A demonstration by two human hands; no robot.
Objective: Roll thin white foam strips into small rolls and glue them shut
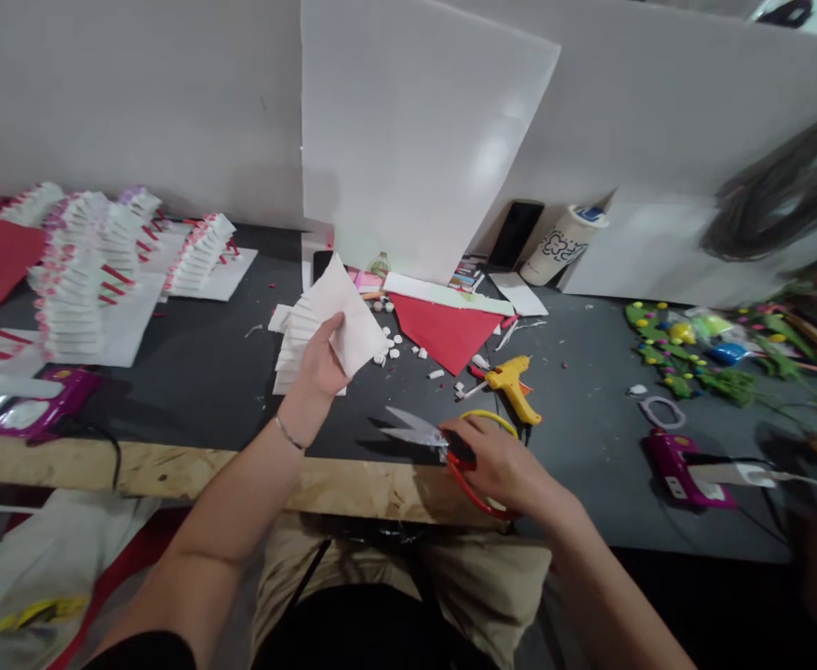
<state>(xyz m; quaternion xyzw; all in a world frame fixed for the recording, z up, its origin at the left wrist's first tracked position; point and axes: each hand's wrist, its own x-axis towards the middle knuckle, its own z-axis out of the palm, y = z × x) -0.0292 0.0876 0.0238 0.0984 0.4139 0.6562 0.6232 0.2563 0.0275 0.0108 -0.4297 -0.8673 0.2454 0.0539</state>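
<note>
Beyond scissors (pixel 431 435), a printed cup (pixel 562 247)

The scissors (pixel 428 432) have shiny metal blades (pixel 414 435), plastic handles (pixel 465 487); the white sheet (pixel 362 337) is matt paper. The surface (pixel 203 372) looks matt; its wooden edge (pixel 367 489), rough.

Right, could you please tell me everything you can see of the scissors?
The scissors have shiny, silver-grey, metal-looking blades and handles showing red-orange and yellow, plastic by their look. The blades are parted, with nothing between them, their tips pointing to the person's left. The right hand grips the handles, covering part of them. They are over the dark tabletop's front edge, seemingly raised a little.
</note>
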